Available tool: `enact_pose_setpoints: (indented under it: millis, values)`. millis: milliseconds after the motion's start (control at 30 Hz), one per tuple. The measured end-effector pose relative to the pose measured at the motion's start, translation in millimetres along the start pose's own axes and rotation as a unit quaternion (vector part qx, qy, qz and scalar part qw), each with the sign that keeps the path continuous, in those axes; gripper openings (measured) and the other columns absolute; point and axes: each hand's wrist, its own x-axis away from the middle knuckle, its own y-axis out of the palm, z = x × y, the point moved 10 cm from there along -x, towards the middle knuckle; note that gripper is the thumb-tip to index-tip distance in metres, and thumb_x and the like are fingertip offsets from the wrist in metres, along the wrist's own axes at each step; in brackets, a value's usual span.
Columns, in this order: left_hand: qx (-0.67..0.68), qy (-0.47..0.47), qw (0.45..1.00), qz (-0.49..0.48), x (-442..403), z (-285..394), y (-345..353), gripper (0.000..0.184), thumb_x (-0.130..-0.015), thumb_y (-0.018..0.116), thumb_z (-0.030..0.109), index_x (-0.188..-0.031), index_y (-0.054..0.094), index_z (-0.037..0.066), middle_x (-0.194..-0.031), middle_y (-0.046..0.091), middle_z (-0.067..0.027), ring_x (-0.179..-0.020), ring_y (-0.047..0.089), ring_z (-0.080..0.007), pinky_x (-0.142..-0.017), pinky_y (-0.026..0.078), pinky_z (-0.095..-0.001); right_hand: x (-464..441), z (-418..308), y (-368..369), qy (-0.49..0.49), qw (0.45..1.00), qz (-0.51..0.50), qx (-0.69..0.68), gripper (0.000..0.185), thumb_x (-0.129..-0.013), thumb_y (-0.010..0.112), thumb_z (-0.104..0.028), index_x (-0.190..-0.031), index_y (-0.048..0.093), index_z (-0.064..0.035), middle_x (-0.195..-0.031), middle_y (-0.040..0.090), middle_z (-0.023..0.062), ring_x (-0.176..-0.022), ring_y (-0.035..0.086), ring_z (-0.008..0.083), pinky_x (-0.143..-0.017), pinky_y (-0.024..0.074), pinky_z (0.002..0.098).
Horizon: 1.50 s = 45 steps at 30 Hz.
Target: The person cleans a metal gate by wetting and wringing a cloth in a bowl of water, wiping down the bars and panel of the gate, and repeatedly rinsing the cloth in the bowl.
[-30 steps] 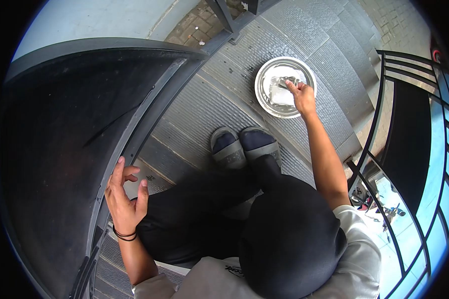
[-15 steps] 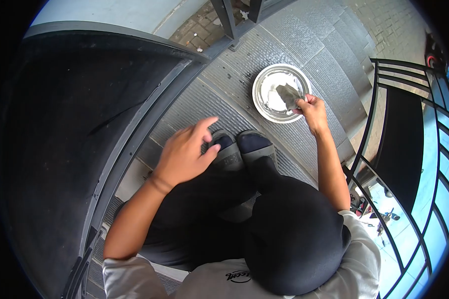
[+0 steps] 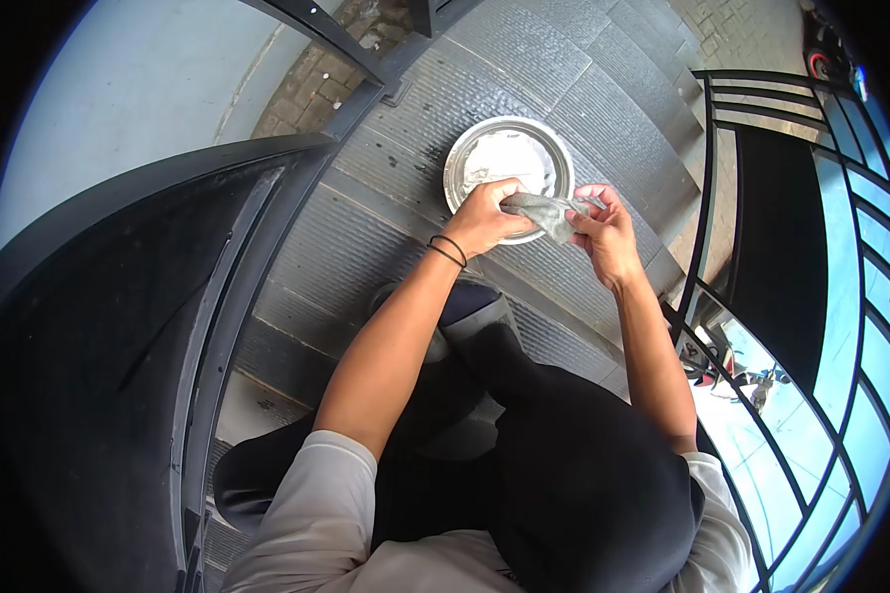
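A small grey-green cloth (image 3: 549, 211) is stretched between my two hands over the near rim of a round metal basin (image 3: 451, 176). My left hand (image 3: 487, 217), with dark bands at its wrist, pinches the cloth's left end. At the other end my right hand (image 3: 606, 233) grips it between thumb and fingers. Bright liquid (image 3: 509, 158) reflects light inside the basin. Part of the basin's near side is hidden behind the cloth and my left hand.
The basin stands on grey ribbed floor tiles (image 3: 366, 237) with wet spots. To the left is a dark panel (image 3: 119, 326) in a metal frame; to the right, a black metal railing (image 3: 710, 178). My sandalled foot (image 3: 480, 314) rests just below the basin.
My left hand has moved up and right from above my feet and taken hold of the cloth. The cloth, earlier hanging from my right hand alone, is now held at both ends.
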Motion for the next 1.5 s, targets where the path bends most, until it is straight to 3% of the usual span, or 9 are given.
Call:
enact_pose_setpoints:
  millis: [200,433,767,900,967,1033,1100,1267,1500]
  values:
    - [0.059,0.056,0.996,-0.023,-2.0,6.8,10.0,0.028,-0.080,0.073,0.002,-0.105,0.063,0.002,-0.094,0.066,-0.0014,-0.086,0.060,-0.0082,-0.076,0.050,-0.0247,-24.1,50.7,-5.2,0.069,0.991,-0.027,-0.108,0.016,-0.090,0.059,0.003,-0.103,0.058,-0.0058,-0.089,0.067,0.0050,-0.075,0.063,0.0102,-0.064,0.0538,0.0238]
    - [0.067,0.087,0.966,0.236,-0.1,2.1,-7.6,0.027,-0.082,0.075,0.017,-0.087,0.053,0.001,-0.083,0.058,-0.0042,-0.074,0.054,-0.0112,-0.065,0.048,-0.0298,-48.3,62.9,6.7,0.019,0.996,-0.058,0.069,0.024,-0.085,0.052,0.008,-0.105,0.057,-0.0030,-0.102,0.066,0.0096,-0.085,0.063,0.0136,-0.076,0.0486,0.0252]
    - [0.345,-0.018,0.923,0.171,-2.2,1.2,16.0,0.085,-0.090,0.061,0.032,-0.148,0.008,0.002,-0.122,0.053,-0.0095,-0.109,0.052,-0.0177,-0.096,0.040,-0.0315,-36.2,41.1,39.3,-0.032,0.992,-0.120,0.029,0.058,-0.074,0.056,-0.001,-0.129,0.040,-0.0058,-0.116,0.054,0.0129,-0.108,0.049,0.0181,-0.094,0.0388,0.0313]
    - [0.124,-0.107,0.980,0.112,-3.1,-21.1,5.9,0.080,-0.081,0.063,0.024,-0.147,0.024,0.001,-0.135,0.047,-0.0132,-0.124,0.046,-0.0210,-0.104,0.035,-0.0340,-57.3,61.7,28.9,0.019,0.993,-0.051,0.105,0.074,-0.072,0.062,0.002,-0.140,0.032,0.0063,-0.090,0.058,0.0099,-0.071,0.053,0.0110,-0.059,0.0419,0.0262]
    - [-0.518,0.000,0.831,0.202,7.2,22.9,-18.2,0.089,-0.074,0.071,0.029,-0.147,0.026,0.004,-0.141,0.045,-0.0200,-0.126,0.047,-0.0310,-0.101,0.042,-0.0390,-60.0,64.7,35.2,0.031,0.992,-0.075,0.095,0.081,-0.071,0.066,0.001,-0.141,0.027,0.0120,-0.078,0.056,0.0066,-0.059,0.051,0.0117,-0.048,0.0366,0.0256]
    - [-0.523,0.098,0.819,0.215,13.7,46.6,-26.4,0.085,-0.070,0.075,0.019,-0.144,0.035,0.006,-0.140,0.045,-0.0188,-0.124,0.048,-0.0298,-0.099,0.045,-0.0415,-51.2,63.5,49.6,0.084,0.984,-0.102,0.117,0.081,-0.068,0.069,0.000,-0.138,0.031,0.0136,-0.077,0.056,0.0069,-0.058,0.050,0.0098,-0.047,0.0360,0.0249]
    - [-0.498,0.164,0.852,-0.011,6.8,43.8,5.1,0.083,-0.069,0.070,0.001,-0.144,0.036,0.004,-0.131,0.049,-0.0214,-0.121,0.052,-0.0326,-0.100,0.045,-0.0406,-54.3,67.7,53.8,0.079,0.977,-0.134,0.148,0.076,-0.067,0.071,-0.001,-0.135,0.039,0.0114,-0.083,0.061,0.0118,-0.064,0.058,0.0174,-0.053,0.0441,0.0297]
    - [-0.580,0.132,0.800,0.082,-9.5,40.7,-1.2,0.019,-0.080,0.063,0.002,-0.098,0.056,-0.001,-0.091,0.066,-0.0196,-0.086,0.068,-0.0360,-0.072,0.057,-0.0427,-53.0,37.6,70.1,-0.076,0.853,-0.109,0.506,0.049,-0.072,0.068,-0.008,-0.117,0.055,0.0073,-0.092,0.069,0.0253,-0.089,0.067,0.0402,-0.080,0.0523,0.0441]
    - [-0.576,0.056,0.810,0.094,-14.7,27.8,-3.0,0.012,-0.085,0.059,0.010,-0.092,0.061,0.000,-0.079,0.069,-0.0209,-0.076,0.070,-0.0367,-0.066,0.057,-0.0452,-48.9,32.8,69.5,-0.084,0.729,-0.026,0.679,0.028,-0.081,0.063,-0.022,-0.096,0.067,0.0015,-0.079,0.068,0.0249,-0.076,0.069,0.0395,-0.068,0.0565,0.0477]
